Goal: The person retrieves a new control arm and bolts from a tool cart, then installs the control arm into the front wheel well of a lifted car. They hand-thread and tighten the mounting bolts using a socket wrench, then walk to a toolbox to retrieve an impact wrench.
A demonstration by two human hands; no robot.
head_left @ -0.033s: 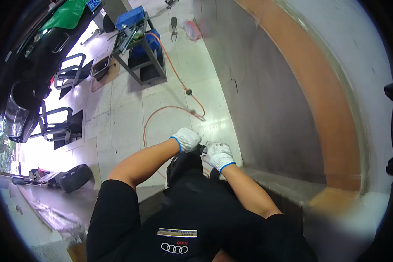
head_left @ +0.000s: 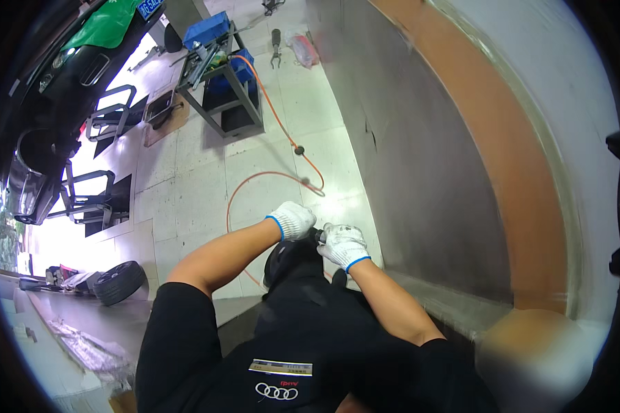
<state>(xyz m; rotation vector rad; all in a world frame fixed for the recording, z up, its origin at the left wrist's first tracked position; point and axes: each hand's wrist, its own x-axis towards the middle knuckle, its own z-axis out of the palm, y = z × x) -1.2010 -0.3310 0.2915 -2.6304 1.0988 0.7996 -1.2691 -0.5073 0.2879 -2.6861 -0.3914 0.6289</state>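
My left hand (head_left: 295, 221), in a white knit glove with a blue cuff, is closed in front of my body, its fingertips turned away from view. Close beside it on the right, my right hand (head_left: 344, 245) wears the same kind of glove, smudged dark at the fingers. Its fingers curl around a small black object (head_left: 317, 235) that shows in the gap between the hands. What kind of object it is cannot be made out, and dark clothing lies right behind it. An orange hose (head_left: 258, 176) loops across the floor just beyond the hands and passes behind my body.
A grey tool cart (head_left: 235, 103) with blue bins stands ahead. Past it, pliers (head_left: 275, 58) and a pink plastic bag (head_left: 303, 51) lie on the tiles. A dark wall panel (head_left: 427, 158) runs along my right. To the left are a black car (head_left: 48, 103), lift arms (head_left: 89, 196) and a tyre (head_left: 119, 282).
The view has shifted very slightly, so the cart and hose sit a little lower. Both hands keep nearly the same place and closed pose.
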